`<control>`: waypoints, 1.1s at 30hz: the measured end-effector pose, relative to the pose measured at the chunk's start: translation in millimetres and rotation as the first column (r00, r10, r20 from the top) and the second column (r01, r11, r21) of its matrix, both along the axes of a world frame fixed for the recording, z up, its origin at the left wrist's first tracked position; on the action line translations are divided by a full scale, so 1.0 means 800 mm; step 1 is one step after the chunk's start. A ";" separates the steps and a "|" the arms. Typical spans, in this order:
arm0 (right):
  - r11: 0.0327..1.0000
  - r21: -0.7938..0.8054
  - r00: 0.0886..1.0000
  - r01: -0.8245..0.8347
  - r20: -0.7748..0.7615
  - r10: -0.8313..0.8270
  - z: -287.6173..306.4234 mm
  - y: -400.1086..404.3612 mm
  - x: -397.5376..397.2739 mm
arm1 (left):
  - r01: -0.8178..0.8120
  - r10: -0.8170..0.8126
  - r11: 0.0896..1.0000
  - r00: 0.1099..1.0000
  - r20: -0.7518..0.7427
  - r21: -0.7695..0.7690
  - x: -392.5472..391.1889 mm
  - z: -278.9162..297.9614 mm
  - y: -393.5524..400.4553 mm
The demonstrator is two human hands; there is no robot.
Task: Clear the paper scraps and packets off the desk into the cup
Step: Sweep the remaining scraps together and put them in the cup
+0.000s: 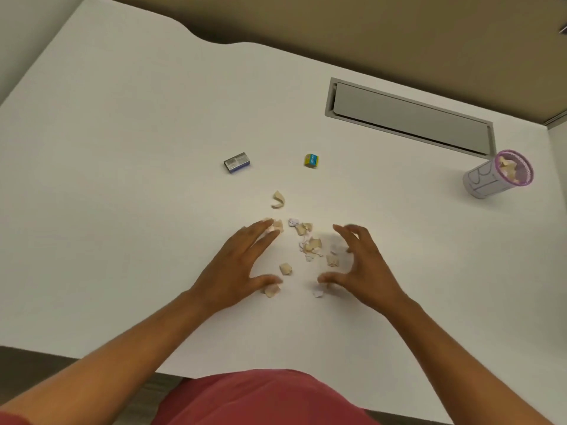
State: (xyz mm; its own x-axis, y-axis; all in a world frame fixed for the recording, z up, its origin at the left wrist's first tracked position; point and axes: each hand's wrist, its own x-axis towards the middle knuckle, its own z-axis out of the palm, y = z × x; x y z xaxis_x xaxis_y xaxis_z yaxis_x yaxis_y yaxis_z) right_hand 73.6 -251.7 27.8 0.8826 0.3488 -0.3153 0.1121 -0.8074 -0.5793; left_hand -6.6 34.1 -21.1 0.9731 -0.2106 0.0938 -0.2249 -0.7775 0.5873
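Several torn paper scraps (310,245) lie scattered on the white desk (122,179) between my hands. My left hand (236,271) lies flat on the left of the pile, fingers spread, its fingertips touching scraps. My right hand (362,265) is cupped on the right of the pile, fingers apart, thumb by a white scrap (318,292). One curled scrap (278,200) lies just beyond the pile. A grey-blue packet (237,162) and a small yellow-blue packet (311,160) sit farther back. The cup (491,176), white with a purple rim, stands far right and holds scraps.
A closed grey cable flap (411,116) is set into the desk behind the cup. The desk's near edge runs just in front of my red shirt (260,397). A tan wall panel borders the far edge.
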 end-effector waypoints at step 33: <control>0.942 -0.332 0.960 0.057 0.277 0.039 -0.077 0.070 -0.040 | -0.031 0.064 0.931 0.995 -0.080 0.363 0.012 -0.026 -0.053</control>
